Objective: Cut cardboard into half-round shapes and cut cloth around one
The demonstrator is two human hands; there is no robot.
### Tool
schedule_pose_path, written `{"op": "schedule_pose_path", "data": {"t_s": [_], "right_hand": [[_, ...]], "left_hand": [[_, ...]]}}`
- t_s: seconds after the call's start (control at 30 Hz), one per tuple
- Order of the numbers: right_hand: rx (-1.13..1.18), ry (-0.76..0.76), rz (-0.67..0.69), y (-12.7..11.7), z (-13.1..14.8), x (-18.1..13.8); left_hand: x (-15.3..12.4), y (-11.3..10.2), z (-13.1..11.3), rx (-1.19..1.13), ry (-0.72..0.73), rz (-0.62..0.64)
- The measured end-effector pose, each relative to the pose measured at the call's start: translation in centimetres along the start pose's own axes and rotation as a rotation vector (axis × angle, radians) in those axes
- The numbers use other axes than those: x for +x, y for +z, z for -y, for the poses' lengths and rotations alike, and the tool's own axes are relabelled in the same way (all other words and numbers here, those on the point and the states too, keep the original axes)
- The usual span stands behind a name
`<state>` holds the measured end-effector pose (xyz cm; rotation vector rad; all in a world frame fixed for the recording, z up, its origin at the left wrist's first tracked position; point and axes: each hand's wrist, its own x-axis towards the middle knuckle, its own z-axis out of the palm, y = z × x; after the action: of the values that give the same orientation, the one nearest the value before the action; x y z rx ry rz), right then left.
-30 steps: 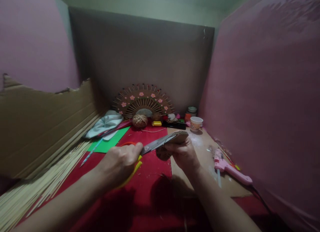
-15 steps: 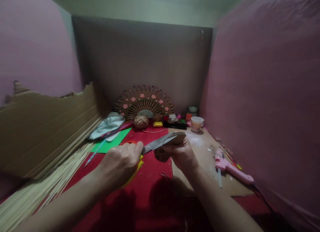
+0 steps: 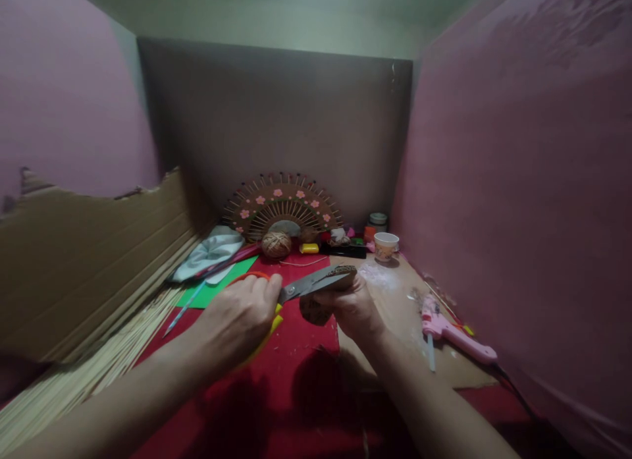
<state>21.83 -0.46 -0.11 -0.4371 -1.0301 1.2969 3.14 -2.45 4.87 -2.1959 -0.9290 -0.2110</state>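
My left hand (image 3: 241,312) is closed round the orange and yellow handles of a pair of scissors (image 3: 307,286). The blades point right, against the upper edge of a small piece of corrugated cardboard (image 3: 315,311). My right hand (image 3: 359,309) grips that piece from the right, its fingers partly hidden behind the blades and the cardboard. Both hands are raised over a red table surface (image 3: 301,353).
On the right lie a pink glue gun (image 3: 457,337) and a cardboard sheet (image 3: 395,350). A cup (image 3: 386,248), twine ball (image 3: 276,246) and flower-decorated fan (image 3: 284,199) stand at the back. Thin sticks (image 3: 93,373), green paper (image 3: 237,274) and large cardboard (image 3: 89,248) are on the left.
My right hand and the cardboard piece have shifted slightly left, nearer my left hand. The scissors remain at the cardboard's edge. The whole view has tilted a little.
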Motion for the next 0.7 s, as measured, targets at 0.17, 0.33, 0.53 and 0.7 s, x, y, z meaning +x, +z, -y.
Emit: {"op": "schedule_pose_path", "data": {"t_s": [0.17,0.33,0.53,0.7], "right_hand": [[0.017,0.011,-0.007,0.3,0.1,-0.1],[0.003,0.018,-0.004,0.2,0.2,0.0],[-0.016,0.054,-0.002,0.1,0.0,0.2],[-0.040,0.036,0.004,-0.3,-0.3,0.5]], "left_hand": [[0.0,-0.3,0.0,0.047,0.021,0.040],[-0.1,-0.1,0.4,0.007,0.038,0.112],[0.0,0.5,1.1,-0.057,0.049,0.097],[0.6,0.5,1.8,-0.019,0.106,0.058]]}}
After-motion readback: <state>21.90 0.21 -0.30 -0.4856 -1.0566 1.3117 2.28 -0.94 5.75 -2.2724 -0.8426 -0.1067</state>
